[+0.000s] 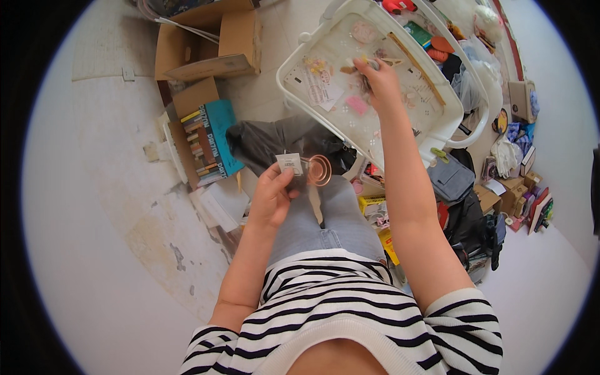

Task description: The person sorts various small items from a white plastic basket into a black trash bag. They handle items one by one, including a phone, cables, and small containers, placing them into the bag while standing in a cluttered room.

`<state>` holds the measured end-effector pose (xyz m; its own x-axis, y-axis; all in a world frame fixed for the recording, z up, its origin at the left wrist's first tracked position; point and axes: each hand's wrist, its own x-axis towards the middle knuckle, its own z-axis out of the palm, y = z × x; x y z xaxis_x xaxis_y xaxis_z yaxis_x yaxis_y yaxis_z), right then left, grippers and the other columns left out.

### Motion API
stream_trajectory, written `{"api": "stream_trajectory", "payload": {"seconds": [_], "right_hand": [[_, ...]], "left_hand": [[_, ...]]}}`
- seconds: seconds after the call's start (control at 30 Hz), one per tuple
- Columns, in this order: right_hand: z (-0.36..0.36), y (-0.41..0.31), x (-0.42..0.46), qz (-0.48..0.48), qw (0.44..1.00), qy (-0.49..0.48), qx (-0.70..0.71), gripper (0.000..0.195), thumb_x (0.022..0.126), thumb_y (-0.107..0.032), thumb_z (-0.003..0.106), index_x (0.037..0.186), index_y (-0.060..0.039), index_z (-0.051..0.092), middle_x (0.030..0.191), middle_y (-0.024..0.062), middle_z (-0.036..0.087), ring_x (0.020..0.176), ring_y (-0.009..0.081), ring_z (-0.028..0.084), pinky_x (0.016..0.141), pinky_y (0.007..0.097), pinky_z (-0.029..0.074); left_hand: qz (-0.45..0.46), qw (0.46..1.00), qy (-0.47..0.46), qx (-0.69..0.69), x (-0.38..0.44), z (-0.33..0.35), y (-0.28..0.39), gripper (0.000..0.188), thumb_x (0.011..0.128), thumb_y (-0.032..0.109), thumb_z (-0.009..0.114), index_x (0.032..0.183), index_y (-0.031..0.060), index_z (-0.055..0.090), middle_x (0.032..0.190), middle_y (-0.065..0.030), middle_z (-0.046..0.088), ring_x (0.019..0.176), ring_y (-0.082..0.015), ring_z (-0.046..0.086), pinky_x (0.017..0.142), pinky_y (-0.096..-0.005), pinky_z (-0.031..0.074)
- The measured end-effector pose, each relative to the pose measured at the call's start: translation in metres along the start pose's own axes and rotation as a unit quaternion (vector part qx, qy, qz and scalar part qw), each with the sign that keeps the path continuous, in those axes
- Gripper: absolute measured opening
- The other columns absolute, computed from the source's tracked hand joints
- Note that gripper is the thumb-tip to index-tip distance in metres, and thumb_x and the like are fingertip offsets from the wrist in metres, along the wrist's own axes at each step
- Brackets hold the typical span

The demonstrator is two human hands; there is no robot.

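My left hand (276,194) grips a small white card (289,164) that bears writing. Copper-coloured rings (319,170) lie just right of the card; whether they hang from it, I cannot tell. My right hand (382,82) reaches into a large white plastic bin (283,77) with a raised handle. Its fingers are bent over small items in there, and what they hold is too blurred to name. Inside the bin are a pink piece (357,105), papers (321,91) with print, a long wooden ruler-like strip (416,68) and small scattered bits.
Open cardboard boxes (232,35) stand at the upper left, near a blue patterned box (225,136). Black plastic bags (281,133) lie before my knees. At the right are a grey bag (451,180), small cartons (513,192) and piled clothes and bags. A green clip (439,153) sits near the bin's corner.
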<state>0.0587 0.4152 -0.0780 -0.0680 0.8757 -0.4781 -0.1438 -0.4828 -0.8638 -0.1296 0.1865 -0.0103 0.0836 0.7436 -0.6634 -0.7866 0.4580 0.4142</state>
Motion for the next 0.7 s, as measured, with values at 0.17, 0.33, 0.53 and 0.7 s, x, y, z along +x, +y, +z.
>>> {"api": "stream_trajectory", "payload": {"seconds": [0.17, 0.33, 0.53, 0.7], "right_hand": [[0.045, 0.010, 0.038, -0.168, 0.880, 0.118, -0.429, 0.038, 0.063, -0.017, 0.075, 0.092, 0.0012, 0.059, 0.081, 0.0136, 0.063, 0.071, 0.0223, 0.061, 0.056, 0.0323, 0.048], [0.065, 0.006, 0.046, -0.081, 0.791, 0.083, -0.600, 0.037, 0.063, -0.022, 0.072, 0.092, -0.0012, 0.061, 0.091, 0.0171, 0.062, 0.085, 0.0315, 0.060, 0.068, 0.0394, 0.049], [0.043, 0.002, 0.041, -0.213, 0.831, 0.069, -0.509, 0.037, 0.065, -0.023, 0.071, 0.096, -0.0047, 0.062, 0.087, 0.0128, 0.063, 0.078, 0.0255, 0.060, 0.064, 0.0353, 0.047], [-0.027, -0.051, -0.023, -0.154, 0.969, 0.054, -0.187, 0.035, 0.073, -0.009, 0.065, 0.107, -0.0059, 0.058, 0.082, -0.0001, 0.060, 0.060, 0.0051, 0.048, 0.052, 0.0191, 0.037]], "left_hand": [[0.001, 1.000, 0.004, 0.013, 0.001, 0.003, -0.002, 0.026, 0.082, 0.015, 0.057, 0.105, 0.0029, 0.052, 0.094, -0.0043, 0.061, 0.076, -0.0084, 0.057, 0.052, -0.0188, 0.041], [0.006, 1.000, 0.022, 0.004, -0.004, 0.000, -0.001, 0.027, 0.082, 0.015, 0.057, 0.105, 0.0020, 0.052, 0.094, -0.0044, 0.061, 0.076, -0.0092, 0.057, 0.052, -0.0195, 0.039], [-0.006, 1.000, 0.020, 0.006, -0.003, 0.001, -0.001, 0.024, 0.081, 0.016, 0.058, 0.103, 0.0061, 0.054, 0.092, -0.0004, 0.060, 0.077, -0.0078, 0.054, 0.056, -0.0195, 0.038], [-0.004, 1.000, 0.026, 0.004, -0.005, -0.002, 0.002, 0.025, 0.081, 0.016, 0.059, 0.103, 0.0061, 0.055, 0.091, -0.0006, 0.060, 0.077, -0.0077, 0.054, 0.055, -0.0196, 0.037]]}}
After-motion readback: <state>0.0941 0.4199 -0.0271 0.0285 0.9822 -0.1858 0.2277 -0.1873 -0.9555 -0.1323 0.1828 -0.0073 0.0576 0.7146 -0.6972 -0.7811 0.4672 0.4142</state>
